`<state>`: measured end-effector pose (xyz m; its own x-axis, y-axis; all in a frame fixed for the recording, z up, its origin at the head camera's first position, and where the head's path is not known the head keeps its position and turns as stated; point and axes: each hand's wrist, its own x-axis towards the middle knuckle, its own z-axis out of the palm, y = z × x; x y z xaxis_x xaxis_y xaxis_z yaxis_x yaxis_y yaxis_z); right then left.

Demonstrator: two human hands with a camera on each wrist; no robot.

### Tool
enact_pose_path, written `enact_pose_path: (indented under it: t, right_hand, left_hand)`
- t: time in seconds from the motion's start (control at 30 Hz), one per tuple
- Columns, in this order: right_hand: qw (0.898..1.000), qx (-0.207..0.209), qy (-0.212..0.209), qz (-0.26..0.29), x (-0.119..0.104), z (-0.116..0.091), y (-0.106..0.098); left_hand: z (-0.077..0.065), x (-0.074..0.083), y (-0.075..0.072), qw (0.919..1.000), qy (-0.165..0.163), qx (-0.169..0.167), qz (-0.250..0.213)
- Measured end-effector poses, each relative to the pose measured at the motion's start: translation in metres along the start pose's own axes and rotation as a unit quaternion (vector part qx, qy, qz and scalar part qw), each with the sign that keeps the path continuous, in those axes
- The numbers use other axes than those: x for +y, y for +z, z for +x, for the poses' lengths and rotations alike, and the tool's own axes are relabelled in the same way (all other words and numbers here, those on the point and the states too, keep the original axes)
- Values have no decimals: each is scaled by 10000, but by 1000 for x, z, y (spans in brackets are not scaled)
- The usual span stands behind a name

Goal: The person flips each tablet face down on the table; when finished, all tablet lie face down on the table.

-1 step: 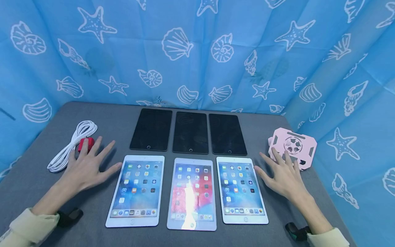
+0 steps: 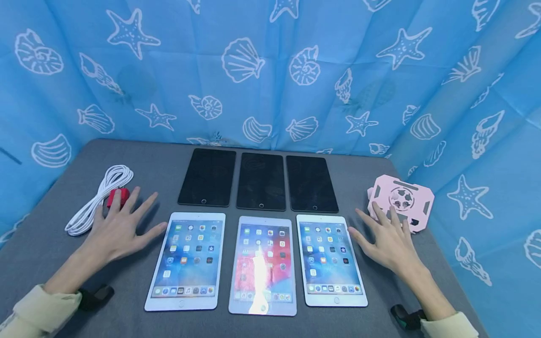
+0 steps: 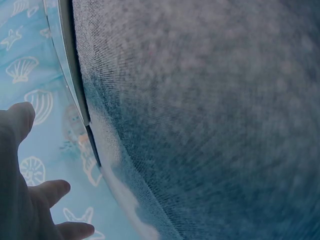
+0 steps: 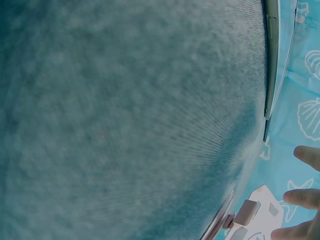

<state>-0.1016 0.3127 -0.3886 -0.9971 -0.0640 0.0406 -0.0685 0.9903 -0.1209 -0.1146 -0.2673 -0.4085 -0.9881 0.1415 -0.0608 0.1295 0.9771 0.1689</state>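
My left hand (image 2: 116, 230) lies with fingers spread at the left, its fingertips over a small red block (image 2: 124, 195) and its thumb beside the left white tablet (image 2: 184, 260). A bundled white cable (image 2: 95, 204) lies just beyond it. On the other side, my right hand (image 2: 389, 239) has its fingers spread and holds nothing. Its fingertips overlap a pink case-like piece with cutouts (image 2: 416, 197), and its thumb comes close to the right white tablet (image 2: 331, 260). Between these two lies the middle white tablet (image 2: 279, 277), with glare on its lit screen.
Behind the white tablets are three dark ones, left (image 2: 207, 178), middle (image 2: 261, 183) and right (image 2: 312, 183), screens black. Everything rests on a grey cloth-covered table (image 2: 190, 324). A blue curtain (image 2: 270, 70) with shell prints hangs around it. Dark straps circle both wrists.
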Motion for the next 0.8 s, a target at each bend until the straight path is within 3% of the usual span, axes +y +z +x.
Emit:
enact_pose_path:
  t: [0.8]
  right_hand:
    - [9997,-131,105,196,4,-4,-2]
  left_hand:
    - [0,5,3,9998,92,169,14]
